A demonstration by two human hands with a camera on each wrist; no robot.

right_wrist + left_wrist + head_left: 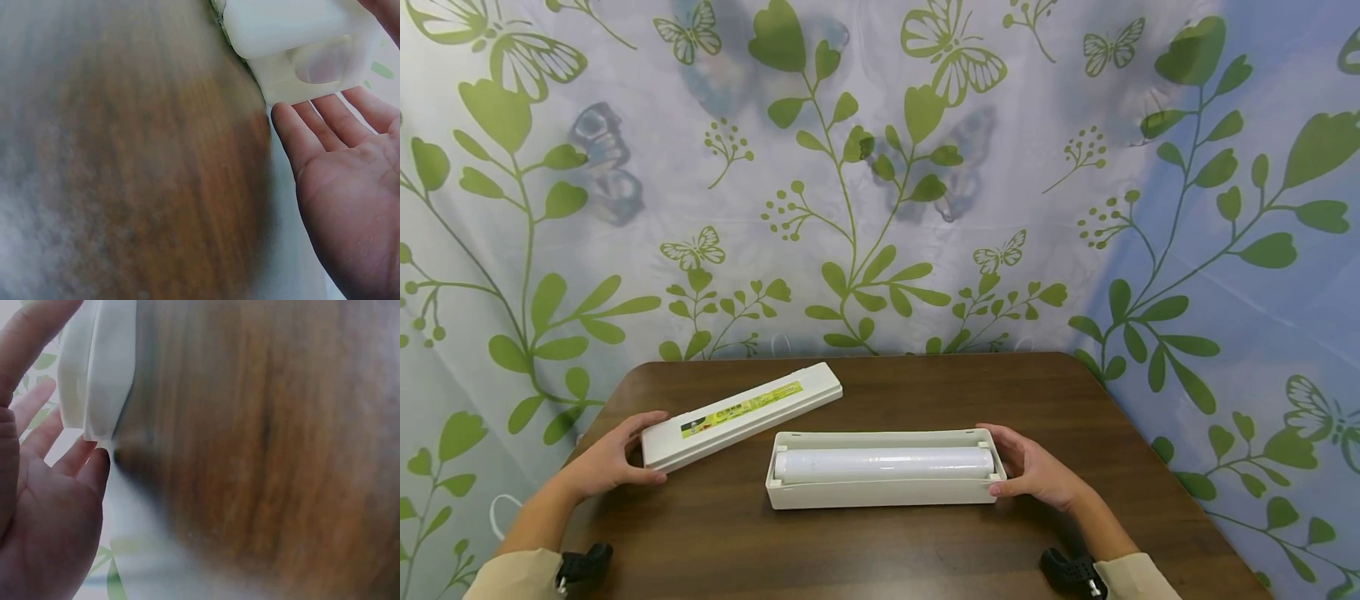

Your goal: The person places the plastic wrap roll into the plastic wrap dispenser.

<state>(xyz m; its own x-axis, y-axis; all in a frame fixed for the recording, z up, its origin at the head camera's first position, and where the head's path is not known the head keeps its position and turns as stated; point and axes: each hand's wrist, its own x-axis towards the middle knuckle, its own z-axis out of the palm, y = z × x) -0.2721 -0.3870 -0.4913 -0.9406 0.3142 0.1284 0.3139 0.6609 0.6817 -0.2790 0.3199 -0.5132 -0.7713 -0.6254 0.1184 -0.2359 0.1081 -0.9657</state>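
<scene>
A long white lid (741, 417) with a yellow-green label lies slanted on the table at the left. The left hand (613, 460) holds its near end, thumb on the front side and fingers around the back. In the left wrist view the fingers of the left hand (56, 481) meet the end of the white lid (97, 369). An open white box (883, 494) stands at the centre with a white roll (883, 463) inside. The right hand (1033, 468) grips the box's right end between thumb and fingers; the right wrist view shows the right hand (350, 181) at the box end (281, 75).
The brown wooden table (880, 550) has rounded far corners. Behind it hangs a pale curtain (865, 183) with green leaves and butterflies. Black bands (583, 562) are worn at both wrists, by beige sleeves (520, 575).
</scene>
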